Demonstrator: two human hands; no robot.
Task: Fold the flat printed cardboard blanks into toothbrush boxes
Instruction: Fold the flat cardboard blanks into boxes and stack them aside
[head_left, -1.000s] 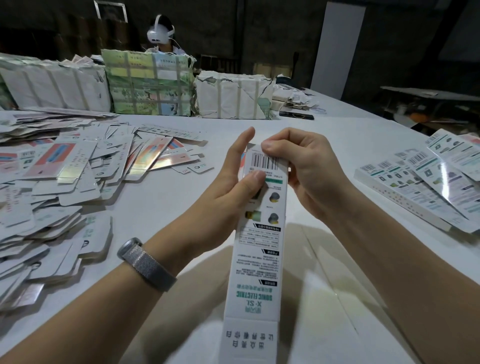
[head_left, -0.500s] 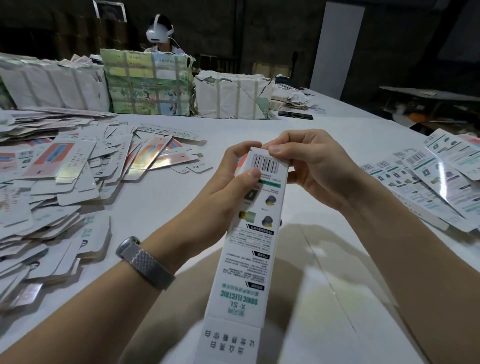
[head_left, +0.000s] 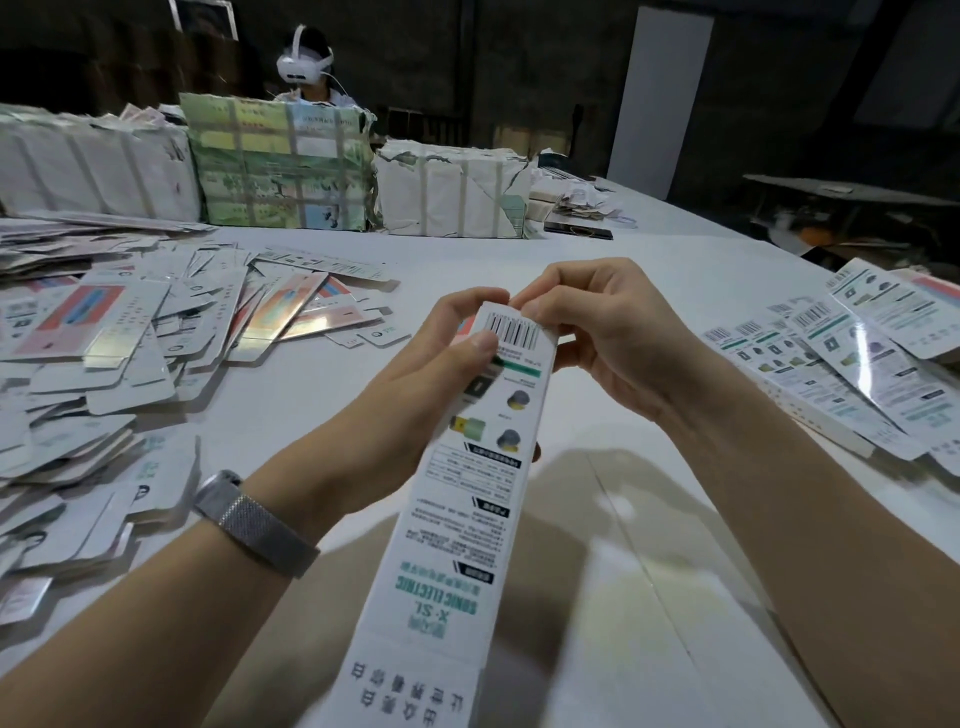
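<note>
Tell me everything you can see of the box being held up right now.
The toothbrush box is a long, narrow white printed cardboard sleeve, folded into box shape, held above the table and tilted with its far end up. A barcode sits near that end, then a green stripe, product pictures, fine print and teal "SONIC ELECTRIC X-SL" lettering. The left hand grips its side, thumb on the printed face; the right hand pinches the far end, seemingly working the flap there.

Long white printed box, held tilted
</note>
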